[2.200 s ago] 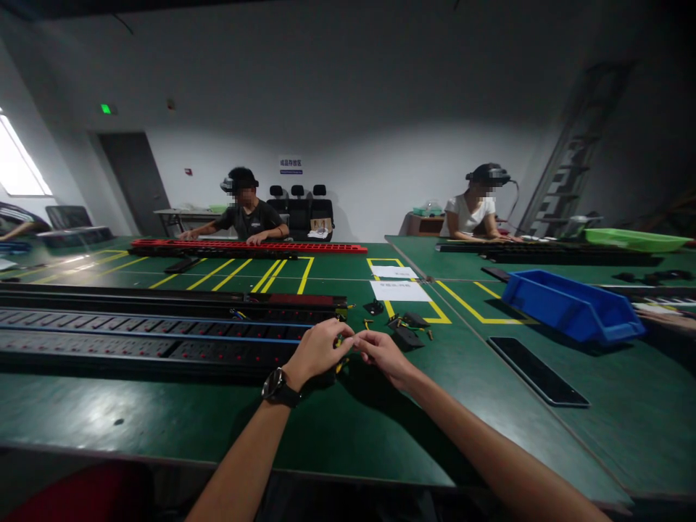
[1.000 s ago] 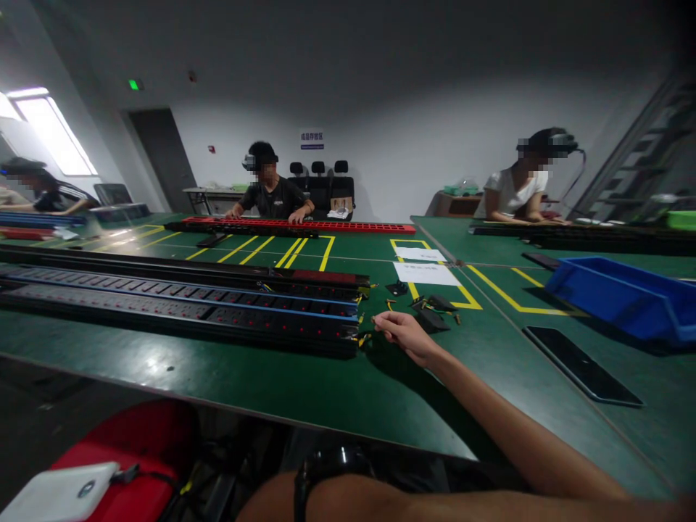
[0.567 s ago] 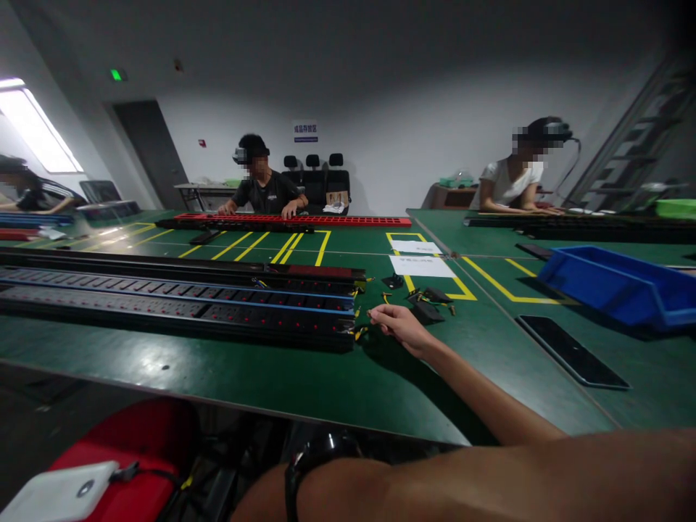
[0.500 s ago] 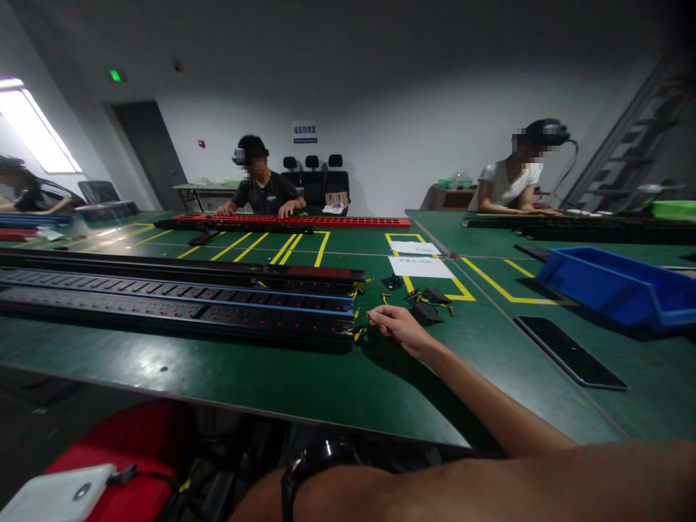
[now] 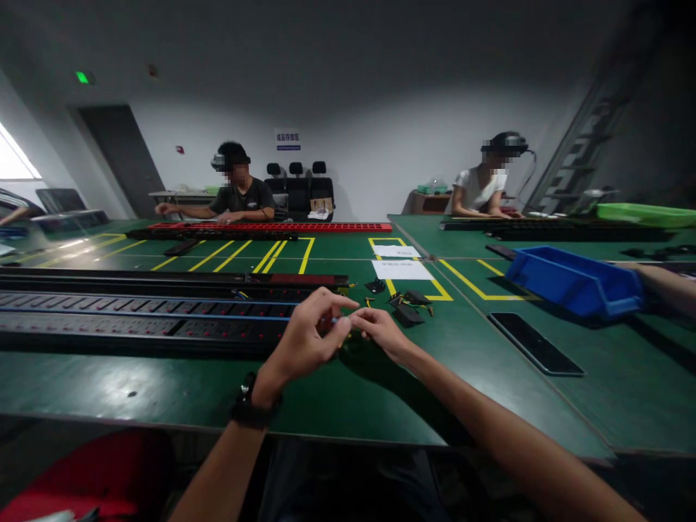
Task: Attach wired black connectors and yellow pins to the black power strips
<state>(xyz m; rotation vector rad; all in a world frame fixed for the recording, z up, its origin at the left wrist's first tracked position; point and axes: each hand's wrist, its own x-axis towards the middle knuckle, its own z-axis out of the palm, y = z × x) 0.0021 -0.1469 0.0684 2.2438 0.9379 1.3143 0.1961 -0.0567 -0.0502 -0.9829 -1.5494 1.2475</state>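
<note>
Long black strips (image 5: 130, 330) with red dots and a blue edge lie across the green table at the left. At their right ends, my left hand (image 5: 312, 337), with a dark band on its wrist, is bent with thumb and index finger close together; a small bluish bit shows there, too small to name. My right hand (image 5: 380, 332) meets it fingertip to fingertip, pinched on something hidden. Yellow wire ends show just under the fingers. Behind my right hand lie small black parts (image 5: 407, 314) with yellow-green wires.
A blue bin (image 5: 570, 283) and a dark phone (image 5: 536, 343) are on the right. White papers (image 5: 402, 270) lie beyond the black parts. Two people work across the table, near a red strip (image 5: 272, 227) and dark strips. Another person's arm (image 5: 666, 283) reaches in at the right.
My left hand has come up from below to meet my right hand at the strip ends. The view has shifted right. An arm has appeared beyond the blue bin.
</note>
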